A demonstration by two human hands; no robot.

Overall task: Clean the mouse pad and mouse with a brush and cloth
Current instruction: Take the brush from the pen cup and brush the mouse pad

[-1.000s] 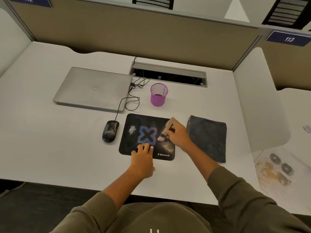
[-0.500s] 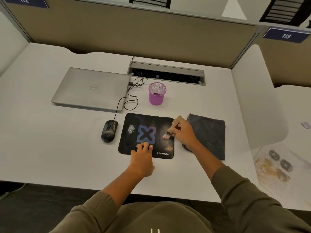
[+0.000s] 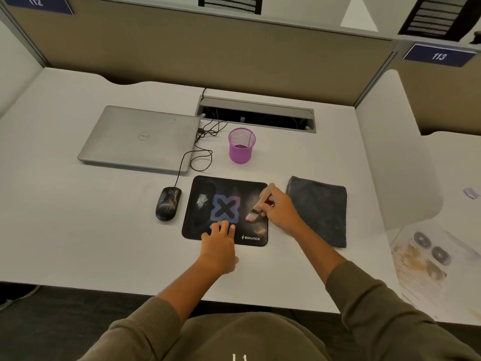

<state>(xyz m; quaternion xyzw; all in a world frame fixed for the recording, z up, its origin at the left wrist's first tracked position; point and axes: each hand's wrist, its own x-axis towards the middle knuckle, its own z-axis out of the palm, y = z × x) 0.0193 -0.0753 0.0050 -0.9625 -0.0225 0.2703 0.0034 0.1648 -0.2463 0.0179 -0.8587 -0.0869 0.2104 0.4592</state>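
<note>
At the white cubicle desk [image 3: 65, 204], your closed silver laptop [image 3: 140, 138] lies at the far left, lid down. Just ahead of its near right corner sits the black mouse [image 3: 168, 203], speckled with pale dust, its cable [image 3: 197, 155] looping back toward the laptop and the open cable tray [image 3: 257, 113] at the rear of the desk. The mouse rests on the bare desk, just beside the left edge of the black mouse pad [image 3: 200, 230], apart from it. The pad carries a blue X at its middle, a whitish smudge to the left of the X and dusty marks on its right half. Your left hand [image 3: 218, 246] lies flat over the pad's near edge, fingers straight and together, pressing down near the X. Beyond the pad stands a purple mesh pen cup [image 3: 241, 145]. Your right hand [image 3: 279, 211] is closed round the wooden handle of the brush [image 3: 260, 201], thumb and fingers pinching it low down, the handle tilted away from you and the pink bristles touching the pad's right half. Just right of that hand, the dark folded cloth [image 3: 320, 212] lies flat on the desk, close to the pad but not on it. Olive sleeves [image 3: 377, 303] cover both your forearms.
</note>
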